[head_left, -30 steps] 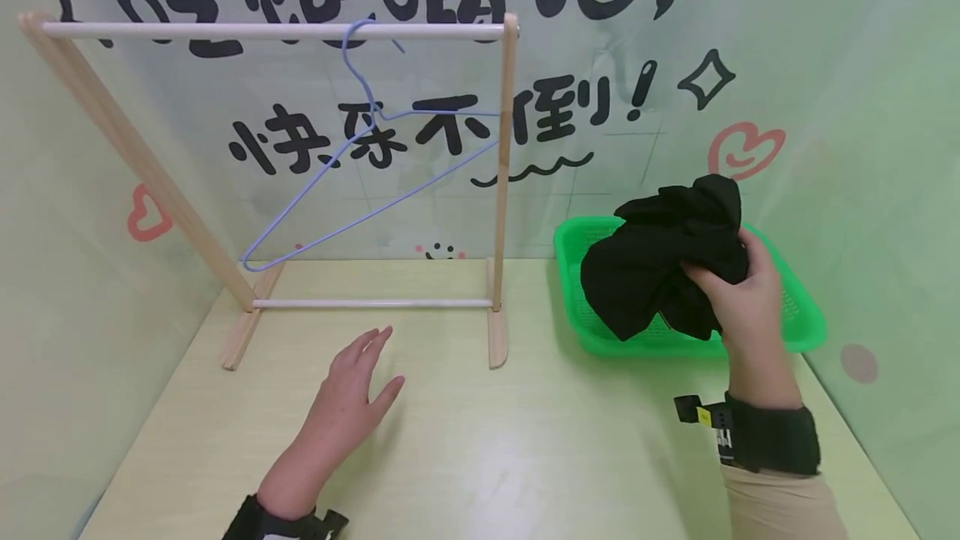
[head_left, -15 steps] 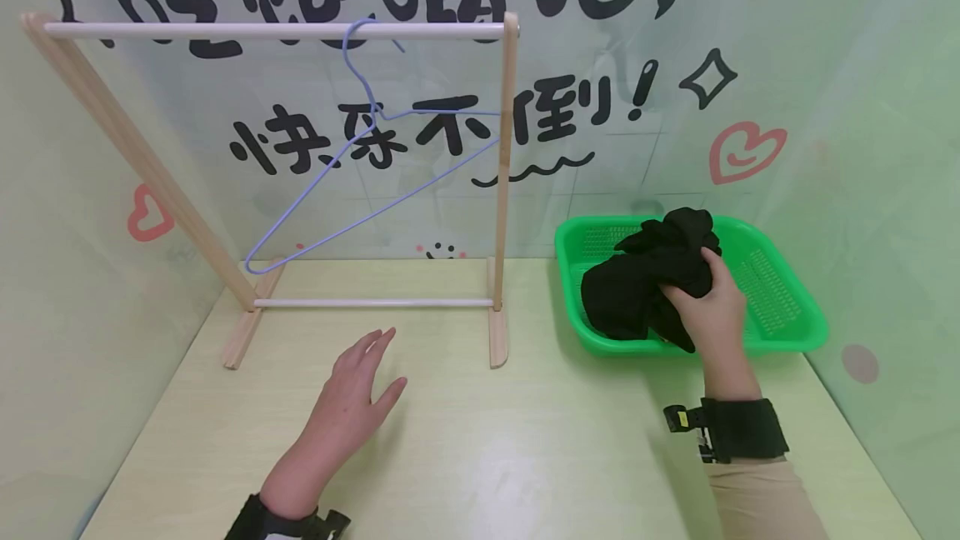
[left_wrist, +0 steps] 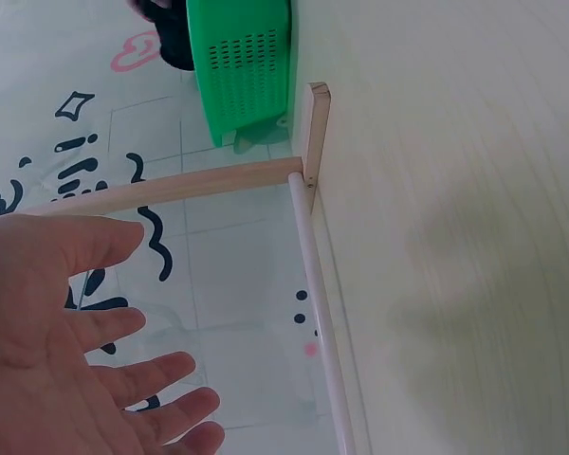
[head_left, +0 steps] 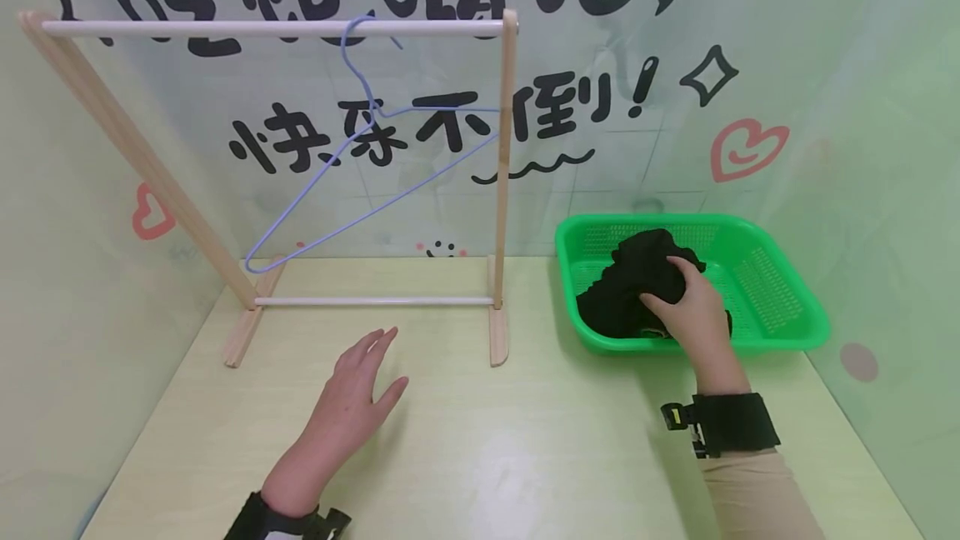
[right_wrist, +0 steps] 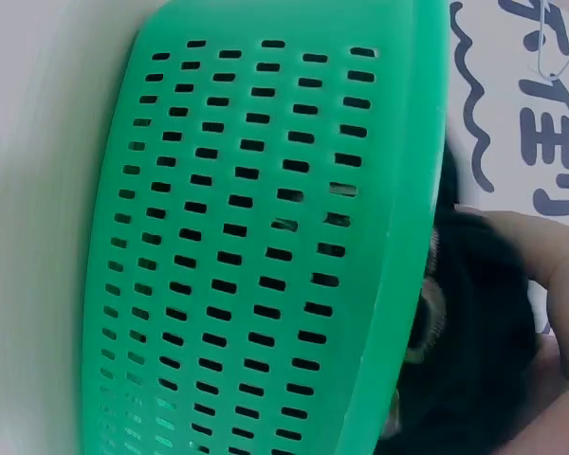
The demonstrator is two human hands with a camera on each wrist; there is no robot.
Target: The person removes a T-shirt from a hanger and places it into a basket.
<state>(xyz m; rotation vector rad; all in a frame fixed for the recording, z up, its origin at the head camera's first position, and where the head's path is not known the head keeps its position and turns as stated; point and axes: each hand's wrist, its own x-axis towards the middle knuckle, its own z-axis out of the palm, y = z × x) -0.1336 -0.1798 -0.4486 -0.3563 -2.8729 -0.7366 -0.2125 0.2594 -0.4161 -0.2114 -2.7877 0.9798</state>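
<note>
My right hand holds a bunched black cloth low inside the green basket, thumb on the near side and fingers over the top. In the right wrist view the black cloth shows behind the basket's slotted wall, partly hidden by it. My left hand hovers over the table with fingers extended and nothing in them, in front of a wooden rack. From the rack's top rail hangs a blue wire hanger, bare and tilted.
The rack's feet and lower rail stand on the pale table left of the basket. A printed backdrop with black lettering rises behind, and side sheets close in left and right.
My right hand has lowered the black cloth into the basket and shifted left, and the cloth has settled flatter. The left hand has barely moved.
</note>
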